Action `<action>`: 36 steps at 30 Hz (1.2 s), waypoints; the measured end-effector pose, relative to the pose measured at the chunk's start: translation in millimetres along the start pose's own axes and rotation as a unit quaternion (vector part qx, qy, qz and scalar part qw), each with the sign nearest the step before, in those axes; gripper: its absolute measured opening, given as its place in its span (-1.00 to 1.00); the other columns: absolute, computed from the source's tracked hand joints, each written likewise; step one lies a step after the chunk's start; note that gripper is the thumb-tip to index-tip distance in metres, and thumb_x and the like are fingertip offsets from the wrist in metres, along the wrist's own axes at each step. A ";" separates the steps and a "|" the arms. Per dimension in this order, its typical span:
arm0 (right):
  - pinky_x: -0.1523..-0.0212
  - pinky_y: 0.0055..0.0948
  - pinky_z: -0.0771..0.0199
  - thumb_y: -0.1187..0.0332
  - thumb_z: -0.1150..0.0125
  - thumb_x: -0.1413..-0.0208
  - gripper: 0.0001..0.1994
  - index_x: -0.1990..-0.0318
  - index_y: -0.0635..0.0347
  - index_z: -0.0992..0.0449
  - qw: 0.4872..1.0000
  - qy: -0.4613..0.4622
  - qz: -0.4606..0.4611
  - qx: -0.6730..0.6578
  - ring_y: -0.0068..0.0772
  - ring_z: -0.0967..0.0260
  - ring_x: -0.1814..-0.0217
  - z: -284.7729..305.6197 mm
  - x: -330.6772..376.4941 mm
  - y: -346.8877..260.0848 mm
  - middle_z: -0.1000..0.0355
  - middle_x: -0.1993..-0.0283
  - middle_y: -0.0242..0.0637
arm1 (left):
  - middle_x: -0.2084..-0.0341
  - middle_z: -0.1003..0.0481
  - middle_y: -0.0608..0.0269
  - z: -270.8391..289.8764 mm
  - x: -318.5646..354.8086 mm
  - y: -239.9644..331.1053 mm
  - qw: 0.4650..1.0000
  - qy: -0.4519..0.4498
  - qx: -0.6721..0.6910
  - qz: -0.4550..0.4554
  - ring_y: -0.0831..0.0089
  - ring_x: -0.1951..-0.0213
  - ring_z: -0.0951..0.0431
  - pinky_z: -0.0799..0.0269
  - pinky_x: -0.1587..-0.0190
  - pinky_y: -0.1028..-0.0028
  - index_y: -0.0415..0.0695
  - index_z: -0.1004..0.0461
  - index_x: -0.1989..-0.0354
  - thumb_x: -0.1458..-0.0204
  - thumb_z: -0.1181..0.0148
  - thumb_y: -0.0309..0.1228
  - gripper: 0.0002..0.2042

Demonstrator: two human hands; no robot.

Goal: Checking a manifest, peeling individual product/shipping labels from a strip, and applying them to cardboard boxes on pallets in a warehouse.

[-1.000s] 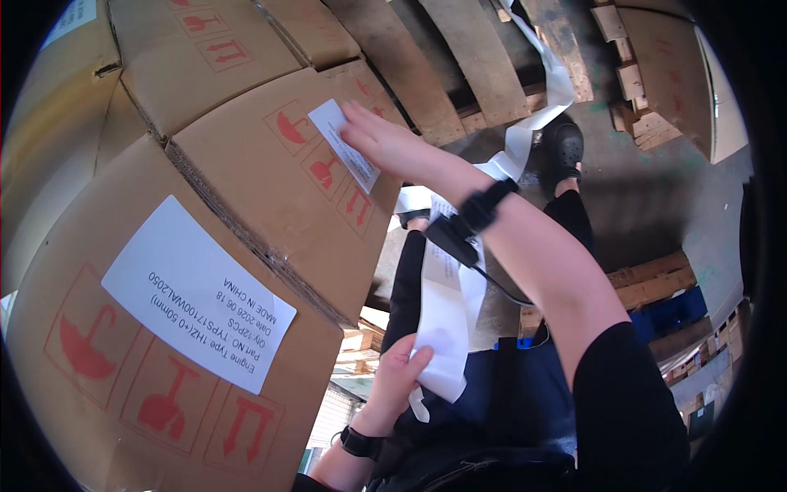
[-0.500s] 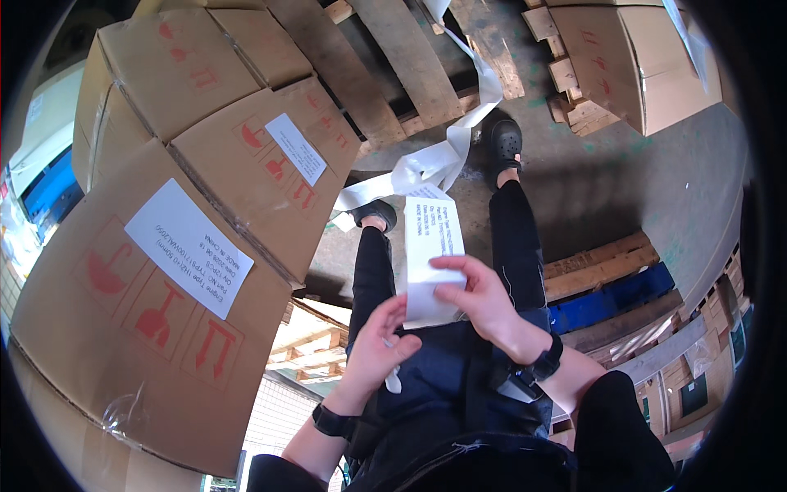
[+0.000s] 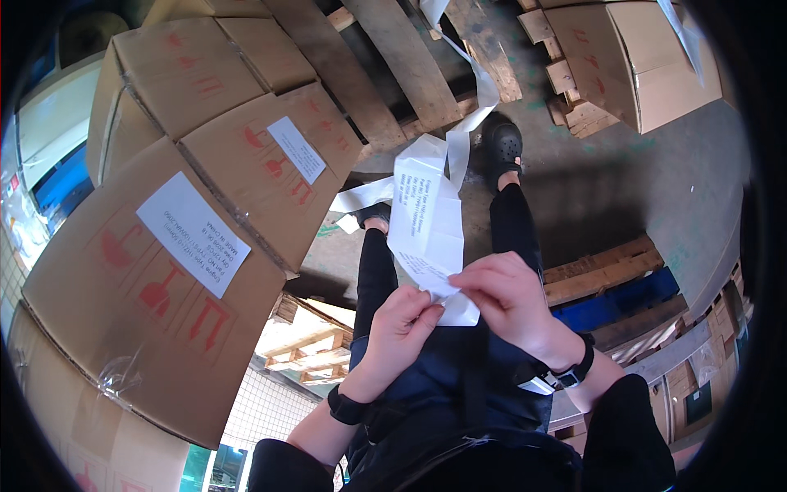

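A long white strip of printed labels hangs from my hands down toward the floor between my legs. My left hand is closed, its thumb and fingers pinching the strip's near end. Right beside it, my right hand pinches the same end between thumb and fingertips. The strip is creased and folded where the two hands meet, and its lower part trails in loose loops over the floor toward the wooden pallet. On the carton to my left, a white label is stuck over red printed handling symbols.
A second labelled carton stands behind the near one. Ahead lies a wooden pallet; another carton rests on a pallet at the far right. A blue beam among wooden slats lies to my right.
My right hand has come closer to my left, and both now pinch the near end. The strip, earlier held flatter, is now creased there, with its printed part stretching farther away.
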State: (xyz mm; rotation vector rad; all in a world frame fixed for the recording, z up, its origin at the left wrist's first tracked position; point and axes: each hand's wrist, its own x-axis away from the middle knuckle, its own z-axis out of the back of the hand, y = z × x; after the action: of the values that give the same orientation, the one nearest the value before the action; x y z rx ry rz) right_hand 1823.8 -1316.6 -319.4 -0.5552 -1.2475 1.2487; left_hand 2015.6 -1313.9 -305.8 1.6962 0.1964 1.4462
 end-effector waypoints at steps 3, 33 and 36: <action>0.43 -0.49 -0.23 0.56 -0.24 0.21 -0.82 0.37 0.11 -0.56 0.999 0.048 -0.017 0.010 -0.38 -0.26 0.48 29.3 -9.1 -4.9 -0.33 0.51 -0.41 | 0.49 -0.30 0.35 14.1 7.7 -18.0 0.999 -0.007 -0.027 0.026 0.61 0.46 -0.30 -0.25 0.36 0.65 -0.20 -0.47 0.19 0.03 -0.12 -0.55 -0.80; 0.30 -0.62 -0.31 0.41 -0.15 -0.03 -0.81 0.22 0.27 -0.39 0.932 -0.028 -0.141 -0.333 -0.66 -0.30 0.33 -76.8 -134.6 81.8 -0.38 0.38 -0.42 | -0.09 -0.24 -0.07 43.3 -19.1 -27.7 0.954 0.089 0.247 0.145 0.61 0.30 -0.46 -0.39 0.20 0.63 -0.21 0.30 -0.29 -0.03 0.00 -0.60 -0.29; 0.28 -0.59 -0.31 0.32 -0.18 -0.01 -0.75 0.22 0.30 -0.39 0.930 -0.037 -0.192 -0.312 -0.59 -0.31 0.32 -103.0 -204.3 130.9 -0.40 0.36 -0.36 | -0.08 -0.25 -0.07 48.6 -16.5 -54.4 0.958 0.081 0.206 0.183 0.67 0.37 -0.46 -0.36 0.34 0.75 -0.21 0.26 -0.29 0.01 0.02 -0.66 -0.29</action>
State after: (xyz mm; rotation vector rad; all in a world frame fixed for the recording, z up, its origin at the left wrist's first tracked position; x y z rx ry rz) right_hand 1899.0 -1431.9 -544.2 -0.6738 -1.7303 0.5317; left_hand 2074.1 -1315.5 -352.4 2.0242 0.3021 1.9240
